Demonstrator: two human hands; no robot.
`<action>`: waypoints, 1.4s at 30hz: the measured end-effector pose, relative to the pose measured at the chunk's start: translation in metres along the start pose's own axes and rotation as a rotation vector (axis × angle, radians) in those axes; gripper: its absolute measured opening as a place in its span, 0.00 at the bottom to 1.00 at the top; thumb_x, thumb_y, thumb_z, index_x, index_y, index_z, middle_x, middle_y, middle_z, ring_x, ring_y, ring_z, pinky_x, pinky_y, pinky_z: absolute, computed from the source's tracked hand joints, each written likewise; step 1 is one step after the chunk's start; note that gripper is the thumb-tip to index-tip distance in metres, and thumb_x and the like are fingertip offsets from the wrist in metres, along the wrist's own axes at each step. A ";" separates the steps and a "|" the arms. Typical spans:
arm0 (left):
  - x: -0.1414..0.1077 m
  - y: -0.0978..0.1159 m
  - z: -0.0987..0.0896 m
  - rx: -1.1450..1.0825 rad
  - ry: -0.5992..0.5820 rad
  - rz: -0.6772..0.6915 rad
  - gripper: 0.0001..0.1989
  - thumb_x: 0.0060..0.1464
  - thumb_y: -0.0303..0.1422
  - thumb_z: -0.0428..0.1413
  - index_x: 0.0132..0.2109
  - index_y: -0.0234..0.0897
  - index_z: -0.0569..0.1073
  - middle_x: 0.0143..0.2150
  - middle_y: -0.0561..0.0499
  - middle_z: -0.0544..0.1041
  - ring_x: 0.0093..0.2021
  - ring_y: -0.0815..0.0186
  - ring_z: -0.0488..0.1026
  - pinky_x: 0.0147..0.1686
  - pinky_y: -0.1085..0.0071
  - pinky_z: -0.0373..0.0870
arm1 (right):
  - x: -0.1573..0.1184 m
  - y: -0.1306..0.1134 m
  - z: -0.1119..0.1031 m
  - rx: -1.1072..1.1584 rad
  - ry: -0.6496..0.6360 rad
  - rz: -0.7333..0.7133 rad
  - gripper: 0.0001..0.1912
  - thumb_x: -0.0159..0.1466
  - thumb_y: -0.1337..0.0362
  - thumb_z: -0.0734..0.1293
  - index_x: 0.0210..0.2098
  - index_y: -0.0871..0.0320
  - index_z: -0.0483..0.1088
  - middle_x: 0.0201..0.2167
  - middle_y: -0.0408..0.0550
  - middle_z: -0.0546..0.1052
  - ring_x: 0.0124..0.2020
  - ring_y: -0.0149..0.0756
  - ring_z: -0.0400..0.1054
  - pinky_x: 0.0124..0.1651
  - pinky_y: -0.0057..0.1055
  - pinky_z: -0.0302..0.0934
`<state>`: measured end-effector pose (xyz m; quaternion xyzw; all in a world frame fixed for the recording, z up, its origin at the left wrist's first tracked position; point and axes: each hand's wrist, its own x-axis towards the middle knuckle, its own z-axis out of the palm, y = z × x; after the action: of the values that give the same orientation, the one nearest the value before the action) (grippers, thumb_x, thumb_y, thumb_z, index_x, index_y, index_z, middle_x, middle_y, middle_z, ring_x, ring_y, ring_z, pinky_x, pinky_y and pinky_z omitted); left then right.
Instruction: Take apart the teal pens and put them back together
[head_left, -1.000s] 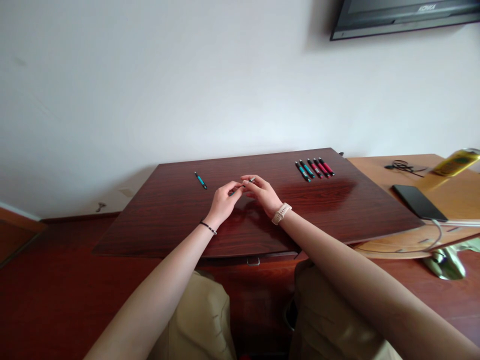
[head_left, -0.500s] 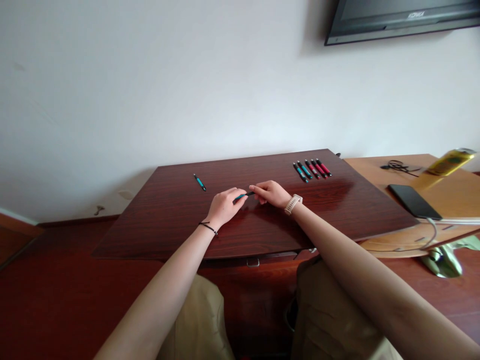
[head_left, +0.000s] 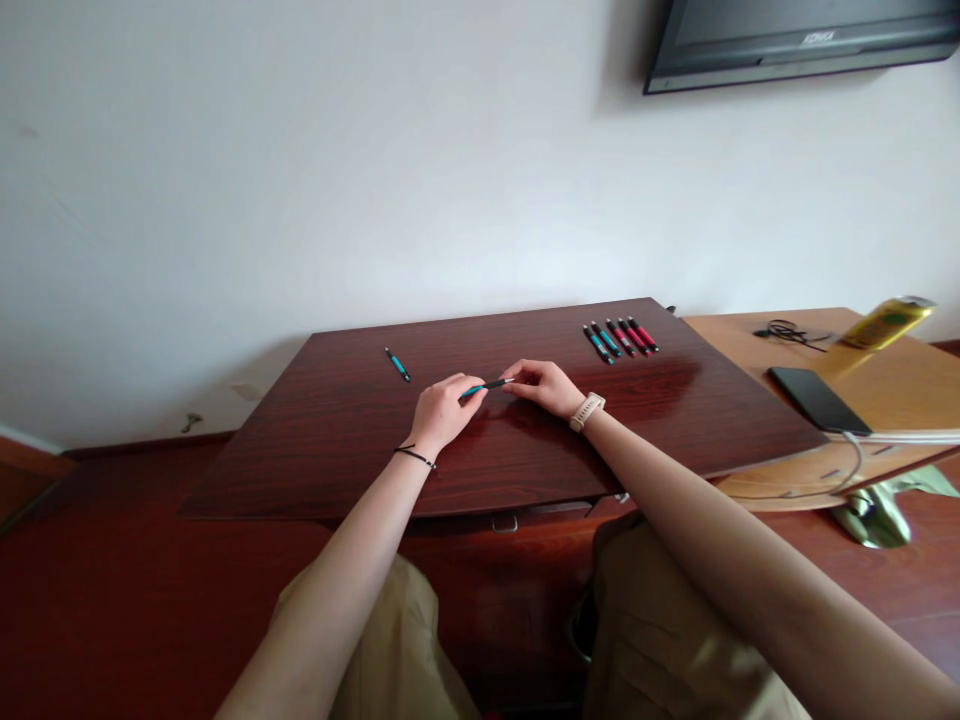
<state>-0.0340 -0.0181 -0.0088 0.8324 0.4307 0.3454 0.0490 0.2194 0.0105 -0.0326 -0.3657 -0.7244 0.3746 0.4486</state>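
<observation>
As a seated person leans over a dark red-brown wooden bench (head_left: 510, 445), the left hand (head_left: 441, 414), a dark bracelet at its wrist, closes its grip on the barrel of a teal-and-black pen (head_left: 493, 384) above the near-middle of the surface. The right hand (head_left: 547, 388), wearing a pale watch (head_left: 586, 411), curls its thumb and fingers at the silver tip; whether they touch it cannot be told. A lone teal pen (head_left: 397, 364) lies beyond the left hand, while two teal pens (head_left: 598, 343) and three red pens (head_left: 631, 337) line up side by side at the far right. Beside the bench, a black smartphone (head_left: 817, 400), a coiled black cable (head_left: 786, 332) and a yellow can (head_left: 889, 323) occupy a lighter wooden cabinet (head_left: 911, 385).
</observation>
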 end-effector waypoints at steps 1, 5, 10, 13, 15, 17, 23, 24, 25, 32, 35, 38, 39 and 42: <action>0.000 0.000 0.000 -0.002 -0.001 0.002 0.10 0.70 0.38 0.57 0.49 0.45 0.84 0.46 0.49 0.85 0.44 0.60 0.82 0.45 0.67 0.73 | -0.001 -0.002 0.000 -0.008 -0.006 0.005 0.20 0.62 0.46 0.77 0.42 0.56 0.80 0.37 0.47 0.84 0.38 0.40 0.75 0.44 0.35 0.68; -0.002 0.001 -0.001 -0.007 -0.026 0.015 0.10 0.69 0.38 0.58 0.46 0.44 0.84 0.42 0.49 0.84 0.41 0.61 0.81 0.42 0.68 0.72 | -0.005 -0.011 0.002 -0.061 -0.088 0.028 0.24 0.71 0.43 0.68 0.32 0.57 0.79 0.29 0.45 0.81 0.31 0.37 0.73 0.41 0.33 0.65; -0.001 0.001 -0.001 0.007 -0.030 0.013 0.09 0.69 0.38 0.59 0.46 0.44 0.84 0.41 0.49 0.83 0.40 0.60 0.80 0.41 0.67 0.70 | -0.005 -0.013 0.005 -0.139 -0.088 0.004 0.21 0.70 0.44 0.69 0.42 0.56 0.81 0.29 0.44 0.81 0.30 0.36 0.72 0.39 0.33 0.64; -0.001 0.001 0.000 0.013 -0.045 0.018 0.09 0.69 0.37 0.58 0.46 0.44 0.84 0.41 0.49 0.83 0.39 0.60 0.80 0.41 0.67 0.70 | -0.005 -0.012 0.005 -0.138 -0.036 -0.043 0.22 0.65 0.46 0.75 0.48 0.55 0.80 0.37 0.46 0.83 0.34 0.37 0.73 0.41 0.33 0.65; -0.001 0.001 0.000 0.004 -0.056 0.030 0.10 0.69 0.37 0.58 0.48 0.44 0.84 0.41 0.49 0.82 0.39 0.61 0.80 0.42 0.67 0.71 | -0.005 -0.012 0.004 -0.115 -0.039 -0.024 0.20 0.66 0.45 0.73 0.43 0.56 0.80 0.36 0.47 0.84 0.35 0.38 0.74 0.43 0.33 0.66; -0.002 0.001 -0.001 -0.009 -0.061 0.044 0.11 0.70 0.36 0.57 0.49 0.43 0.84 0.42 0.48 0.82 0.40 0.61 0.80 0.43 0.67 0.72 | -0.006 -0.014 0.004 -0.116 -0.055 0.017 0.23 0.70 0.42 0.69 0.36 0.56 0.79 0.30 0.46 0.82 0.32 0.37 0.74 0.41 0.33 0.65; -0.003 0.002 -0.003 -0.071 -0.060 0.071 0.12 0.71 0.33 0.54 0.52 0.42 0.83 0.44 0.46 0.81 0.43 0.61 0.79 0.45 0.67 0.73 | -0.007 -0.019 0.004 -0.107 -0.072 0.079 0.29 0.72 0.38 0.65 0.29 0.56 0.77 0.25 0.45 0.80 0.28 0.36 0.72 0.37 0.32 0.64; -0.003 0.001 -0.003 -0.086 -0.049 0.063 0.12 0.71 0.33 0.55 0.51 0.42 0.83 0.43 0.46 0.81 0.41 0.61 0.79 0.45 0.67 0.73 | -0.007 -0.019 0.004 -0.101 -0.061 0.080 0.29 0.71 0.38 0.66 0.30 0.56 0.78 0.26 0.45 0.81 0.28 0.36 0.72 0.37 0.32 0.64; -0.002 0.000 -0.003 -0.107 -0.033 0.051 0.11 0.71 0.34 0.55 0.50 0.41 0.83 0.43 0.47 0.81 0.41 0.61 0.78 0.44 0.67 0.73 | -0.007 -0.018 0.004 -0.100 -0.048 0.077 0.28 0.71 0.38 0.66 0.30 0.56 0.78 0.27 0.46 0.81 0.29 0.37 0.72 0.38 0.33 0.64; 0.001 -0.020 -0.001 -0.370 0.121 -0.166 0.12 0.68 0.41 0.59 0.46 0.40 0.83 0.42 0.47 0.84 0.37 0.62 0.78 0.39 0.67 0.73 | -0.006 -0.007 0.001 0.089 0.157 0.072 0.22 0.65 0.42 0.74 0.42 0.55 0.79 0.35 0.47 0.83 0.35 0.39 0.75 0.41 0.34 0.67; 0.002 -0.027 -0.002 -0.566 0.138 -0.302 0.14 0.64 0.42 0.62 0.49 0.38 0.83 0.38 0.48 0.84 0.32 0.65 0.76 0.34 0.69 0.72 | -0.005 -0.007 0.002 0.208 0.215 0.090 0.26 0.59 0.43 0.79 0.46 0.55 0.79 0.39 0.50 0.84 0.37 0.40 0.77 0.44 0.36 0.70; 0.002 -0.029 -0.003 -0.718 0.140 -0.357 0.16 0.61 0.43 0.63 0.50 0.38 0.83 0.40 0.47 0.84 0.32 0.66 0.77 0.33 0.70 0.73 | -0.006 -0.011 0.002 0.198 0.213 0.107 0.26 0.58 0.40 0.79 0.42 0.56 0.80 0.38 0.50 0.85 0.37 0.40 0.77 0.45 0.37 0.71; 0.002 -0.029 -0.003 -0.741 0.143 -0.357 0.16 0.61 0.43 0.64 0.50 0.38 0.83 0.41 0.46 0.84 0.34 0.66 0.78 0.34 0.70 0.74 | -0.007 -0.012 0.002 0.166 0.209 0.121 0.26 0.60 0.39 0.76 0.39 0.56 0.80 0.35 0.50 0.84 0.35 0.40 0.76 0.44 0.36 0.71; 0.002 -0.029 -0.001 -0.766 0.143 -0.331 0.15 0.58 0.41 0.66 0.48 0.38 0.83 0.40 0.47 0.84 0.36 0.65 0.79 0.38 0.69 0.76 | -0.008 -0.014 0.001 0.060 0.203 0.181 0.32 0.67 0.34 0.68 0.29 0.57 0.79 0.25 0.49 0.80 0.28 0.37 0.72 0.37 0.35 0.68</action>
<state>-0.0539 0.0013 -0.0180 0.6475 0.4013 0.5248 0.3798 0.2188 -0.0029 -0.0242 -0.4519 -0.6280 0.3959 0.4946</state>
